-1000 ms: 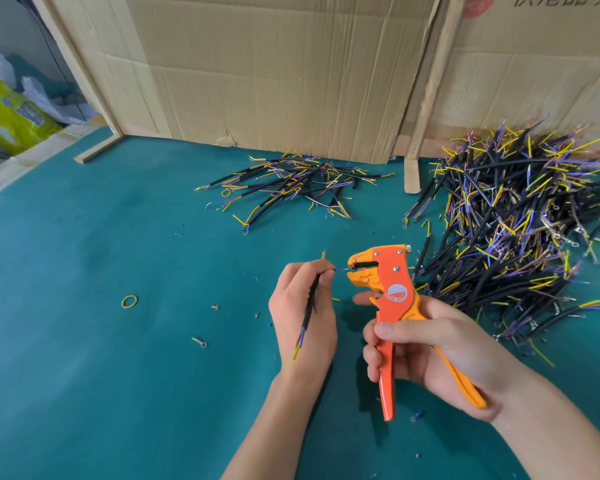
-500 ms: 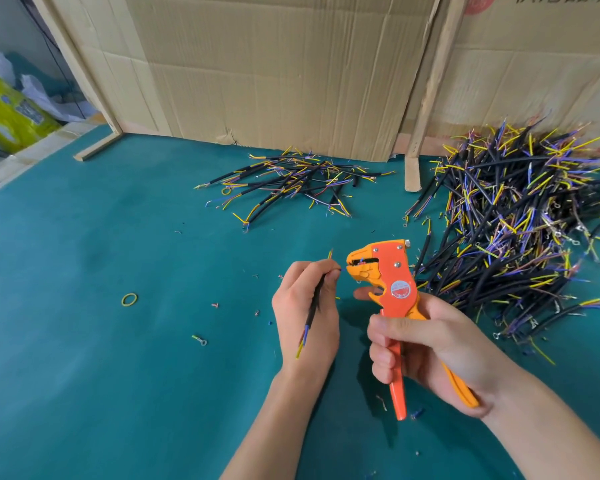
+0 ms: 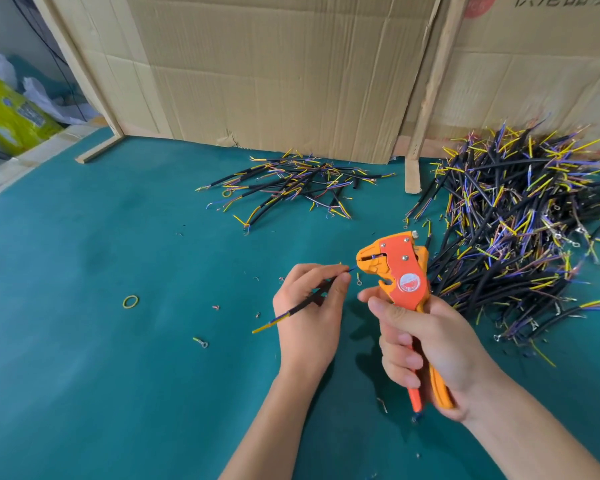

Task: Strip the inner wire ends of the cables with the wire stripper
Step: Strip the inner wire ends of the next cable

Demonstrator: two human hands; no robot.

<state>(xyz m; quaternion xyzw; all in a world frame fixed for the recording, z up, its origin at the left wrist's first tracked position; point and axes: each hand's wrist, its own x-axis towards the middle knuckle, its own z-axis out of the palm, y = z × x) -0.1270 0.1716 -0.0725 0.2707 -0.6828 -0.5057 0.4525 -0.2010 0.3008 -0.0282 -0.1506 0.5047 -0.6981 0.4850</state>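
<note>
one cable at the stripper, big pile waiting

item: cable (image 3: 309,301), short, black sheath, yellow and blue inner wires showing at both ends. location: in the left hand (image 3: 309,313), above the green surface (image 3: 118,375), fingers (image 3: 338,282) pinching it near the far end; a blue wire tip reaches toward the stripper's mouth and looks to be just at or inside it (too small to tell whether it is clamped).

item: stripper (image 3: 400,271), orange and yellow, held upright in the right hand (image 3: 426,348), fingers curled round both handles, handles drawn close together.

item: small pile (image 3: 291,185), far centre, beside the cardboard (image 3: 274,71). some tips look bare and frayed, so this is probably the finished lot.

item: large pile (image 3: 520,230), far right, many cables with coloured wire ends; likely still to do.

item: scraps on the surface, including a yellow ring (image 3: 130,301) and a lug (image 3: 201,342).

progress, as a judgement: early. the small pile is far smaller than the large one; the cable in hand has its near end apparently still insulated, so at least that end remains.
</note>
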